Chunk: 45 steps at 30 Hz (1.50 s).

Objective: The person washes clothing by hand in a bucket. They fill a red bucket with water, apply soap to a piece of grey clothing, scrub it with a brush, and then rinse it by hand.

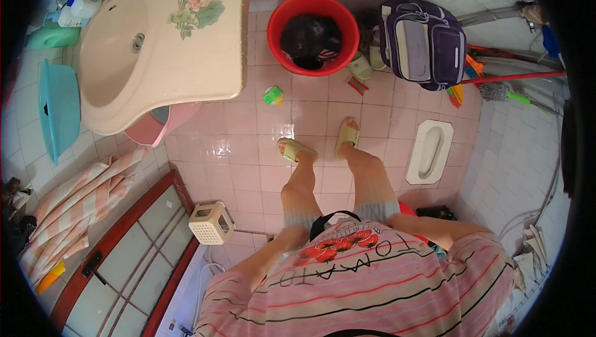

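My left hand (293,238) rests by my left thigh, beside the hem of my striped shirt (347,281). Its fingers are hidden from view. On the other side, my right hand (400,220) lies close to my right hip, its fingers also out of sight. Between the hands, a black strap (332,218) shows at my lap over grey shorts (379,208). Part of a red object (406,209) sticks out behind my right forearm. Ahead of my feet in green slippers (298,151) stands a red basin (276,45) holding dark wet-looking cloth (310,36).
A beige washbasin (217,58) fills the far left, a pink bucket (177,123) under it. A purple backpack (425,42) stands beside the red basin. On the tiled floor are a green packet (272,95), a red-edged brush (357,85) and a squat toilet (429,151). A beige stool (212,223) stands by the door.
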{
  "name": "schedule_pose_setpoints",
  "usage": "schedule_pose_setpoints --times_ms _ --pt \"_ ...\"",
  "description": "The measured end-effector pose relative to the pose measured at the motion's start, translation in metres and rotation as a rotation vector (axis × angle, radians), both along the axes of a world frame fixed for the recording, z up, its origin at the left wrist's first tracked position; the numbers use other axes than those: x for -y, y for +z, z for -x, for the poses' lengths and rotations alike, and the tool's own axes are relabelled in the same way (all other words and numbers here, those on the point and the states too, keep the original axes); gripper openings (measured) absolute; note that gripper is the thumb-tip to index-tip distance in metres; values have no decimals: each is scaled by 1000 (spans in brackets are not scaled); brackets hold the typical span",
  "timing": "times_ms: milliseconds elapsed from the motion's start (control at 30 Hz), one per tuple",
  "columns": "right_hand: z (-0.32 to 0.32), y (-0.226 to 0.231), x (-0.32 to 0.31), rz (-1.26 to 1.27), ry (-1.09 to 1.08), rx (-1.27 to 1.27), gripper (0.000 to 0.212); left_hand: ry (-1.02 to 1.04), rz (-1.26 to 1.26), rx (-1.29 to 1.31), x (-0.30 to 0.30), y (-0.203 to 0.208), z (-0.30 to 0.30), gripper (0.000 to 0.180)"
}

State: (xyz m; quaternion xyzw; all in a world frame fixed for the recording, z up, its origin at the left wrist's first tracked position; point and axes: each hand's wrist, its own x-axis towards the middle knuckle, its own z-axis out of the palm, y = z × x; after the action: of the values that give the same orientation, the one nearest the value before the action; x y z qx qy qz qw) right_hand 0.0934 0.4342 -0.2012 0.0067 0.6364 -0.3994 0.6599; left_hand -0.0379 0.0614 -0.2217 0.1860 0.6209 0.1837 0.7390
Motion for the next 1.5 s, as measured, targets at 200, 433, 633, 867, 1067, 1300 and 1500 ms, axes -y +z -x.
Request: schedule_pose_setpoints --times_ms 200,433,633,867,1067,1300,1500 --pt "49 -76 -29 -64 -124 704 26 55 82 528 31 -27 17 36" --pt "365 -242 2 -245 -417 -1260 43 537 -79 9 -89 -207 182 37" --pt "449 -334 53 -324 -63 -964 48 1680 -226 -1091 -163 -322 393 31" --pt "419 -349 34 -159 8 -1380 48 925 0 -1536 -172 -349 440 36" --pt "504 -347 4 -30 15 -851 54 847 -52 -1618 -170 -353 415 32" --pt "557 -474 5 -596 498 -1108 94 1002 -100 -1641 -172 -357 406 39" --pt "572 -504 -11 -494 567 -1123 98 948 -151 -1703 -180 -357 401 35"
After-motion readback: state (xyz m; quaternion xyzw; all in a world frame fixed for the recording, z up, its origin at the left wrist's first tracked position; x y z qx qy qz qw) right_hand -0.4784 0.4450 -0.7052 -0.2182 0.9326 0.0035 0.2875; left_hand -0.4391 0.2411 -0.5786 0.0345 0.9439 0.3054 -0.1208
